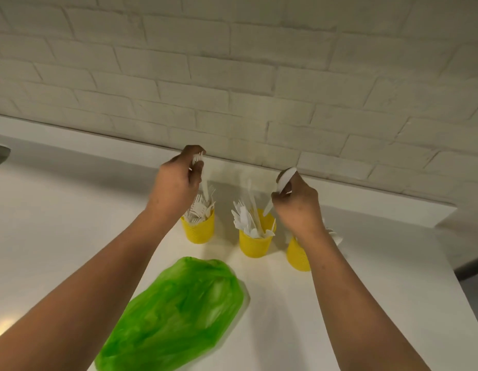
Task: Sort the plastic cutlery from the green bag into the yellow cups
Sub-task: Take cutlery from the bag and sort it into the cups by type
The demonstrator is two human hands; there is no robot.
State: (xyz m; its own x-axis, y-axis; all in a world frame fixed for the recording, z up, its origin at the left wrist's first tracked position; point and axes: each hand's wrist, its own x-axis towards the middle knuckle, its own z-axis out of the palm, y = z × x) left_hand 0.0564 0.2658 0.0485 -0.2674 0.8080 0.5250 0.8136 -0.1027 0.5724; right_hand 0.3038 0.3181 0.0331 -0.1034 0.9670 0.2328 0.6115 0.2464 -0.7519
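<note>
Fork [198, 158], spoon [285, 177] near-upright, heads up

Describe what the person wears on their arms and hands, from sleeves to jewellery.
Nothing worn shows. No sleeves reach into view, and the left hand and right hand have no gloves. No watch, bracelet or ring is visible on the sides facing the camera.

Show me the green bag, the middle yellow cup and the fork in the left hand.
green bag [176, 311], head view, middle of the plastic.
middle yellow cup [255, 246], head view, front wall.
fork [198, 157], head view, its prongs.
</note>
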